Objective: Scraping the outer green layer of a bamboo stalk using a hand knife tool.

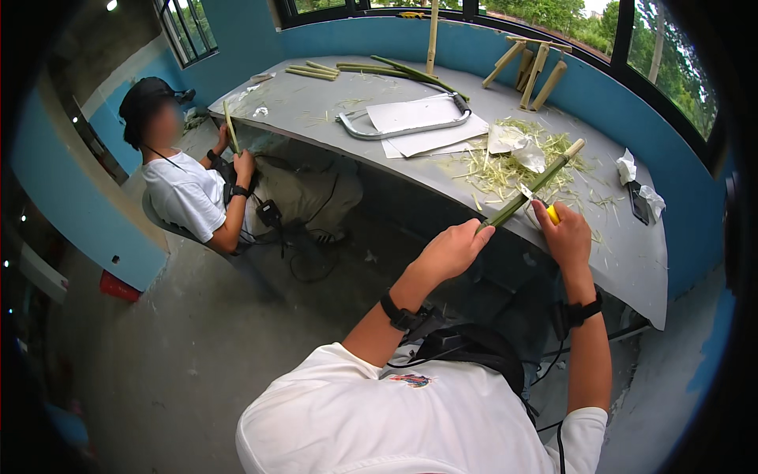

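Observation:
A green bamboo stick (551,172) with a pale far end slants up and to the right over the table's near edge. Its near end is gripped in my left hand (452,251), fingers closed round it. My right hand (565,238) is closed on a yellow-handled knife (553,213), whose small blade rests against the stick's side, just beyond my left hand. Pale green bamboo shavings (493,170) lie heaped behind the stick, with crumpled white paper (521,148) on top of them.
On the grey table (308,118) are a hacksaw (363,136) over white sheets (414,144), cut bamboo lengths (312,73), a small bamboo frame (534,75) and a dark phone (638,204). A seated co-worker (185,189) at the left holds a thin bamboo strip (230,126).

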Demonstrator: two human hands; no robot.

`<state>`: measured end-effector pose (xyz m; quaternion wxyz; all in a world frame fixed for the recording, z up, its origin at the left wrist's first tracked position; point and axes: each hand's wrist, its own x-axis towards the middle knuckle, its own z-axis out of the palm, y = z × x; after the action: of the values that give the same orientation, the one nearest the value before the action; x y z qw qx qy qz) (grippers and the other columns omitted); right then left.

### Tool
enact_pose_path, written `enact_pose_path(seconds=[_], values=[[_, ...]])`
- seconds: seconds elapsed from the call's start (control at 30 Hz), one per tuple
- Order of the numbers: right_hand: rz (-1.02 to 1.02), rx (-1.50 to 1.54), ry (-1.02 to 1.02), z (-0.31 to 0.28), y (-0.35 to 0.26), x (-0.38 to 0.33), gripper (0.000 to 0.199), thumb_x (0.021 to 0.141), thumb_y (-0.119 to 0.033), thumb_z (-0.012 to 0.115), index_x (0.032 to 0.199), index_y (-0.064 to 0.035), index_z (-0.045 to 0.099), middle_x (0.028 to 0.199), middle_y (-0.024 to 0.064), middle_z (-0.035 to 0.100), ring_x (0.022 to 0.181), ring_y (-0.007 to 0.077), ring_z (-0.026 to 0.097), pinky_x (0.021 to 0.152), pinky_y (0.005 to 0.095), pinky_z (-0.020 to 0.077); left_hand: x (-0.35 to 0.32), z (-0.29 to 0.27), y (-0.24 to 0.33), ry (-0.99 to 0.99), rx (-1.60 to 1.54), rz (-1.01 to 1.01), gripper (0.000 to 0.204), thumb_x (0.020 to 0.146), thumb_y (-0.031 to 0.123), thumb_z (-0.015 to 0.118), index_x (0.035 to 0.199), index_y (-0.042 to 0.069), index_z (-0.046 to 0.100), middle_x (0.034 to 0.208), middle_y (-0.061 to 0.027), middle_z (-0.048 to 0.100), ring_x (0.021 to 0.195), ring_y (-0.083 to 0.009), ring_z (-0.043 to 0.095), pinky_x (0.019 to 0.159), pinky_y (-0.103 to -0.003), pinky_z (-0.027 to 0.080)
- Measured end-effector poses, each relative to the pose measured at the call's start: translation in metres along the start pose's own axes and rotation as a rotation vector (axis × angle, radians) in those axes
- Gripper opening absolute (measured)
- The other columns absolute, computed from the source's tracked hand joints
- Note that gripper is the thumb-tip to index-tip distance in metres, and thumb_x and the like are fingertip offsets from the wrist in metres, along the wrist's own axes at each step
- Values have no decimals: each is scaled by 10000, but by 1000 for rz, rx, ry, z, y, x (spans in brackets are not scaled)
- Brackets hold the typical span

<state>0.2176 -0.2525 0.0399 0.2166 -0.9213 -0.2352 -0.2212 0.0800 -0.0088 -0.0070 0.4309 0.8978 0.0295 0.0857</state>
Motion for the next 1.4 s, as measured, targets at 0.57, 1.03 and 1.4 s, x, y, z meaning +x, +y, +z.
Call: enact_pose_path(seconds=[0.57,1.03,1.4], values=[[9,16,27,1,-1,-2,746,1070,-726,683,770,-46,627,691,220,674,685,482,693,638,582,511,-4,-12,9,60,28,20,502,1184,521,605,1124,32,701,915,-267,713,909,-530,692,795,-568,542],[-55,62,65,7,25,-1,709,1038,-739,710,786,-78,675,719,190,719,693,437,741,640,562,564,12,11,7,25,50,-13,483,1197,496,594,1185,20,676,973,-269,748,968,-534,719,827,-550,554],[-59,33,64,4,30,-2,720,1046,-727,702,787,-56,724,704,206,725,711,442,757,668,558,597,19,4,19,80,91,39,545,1181,512,638,1089,-20,712,848,-228,682,772,-393,649,754,-461,530]])
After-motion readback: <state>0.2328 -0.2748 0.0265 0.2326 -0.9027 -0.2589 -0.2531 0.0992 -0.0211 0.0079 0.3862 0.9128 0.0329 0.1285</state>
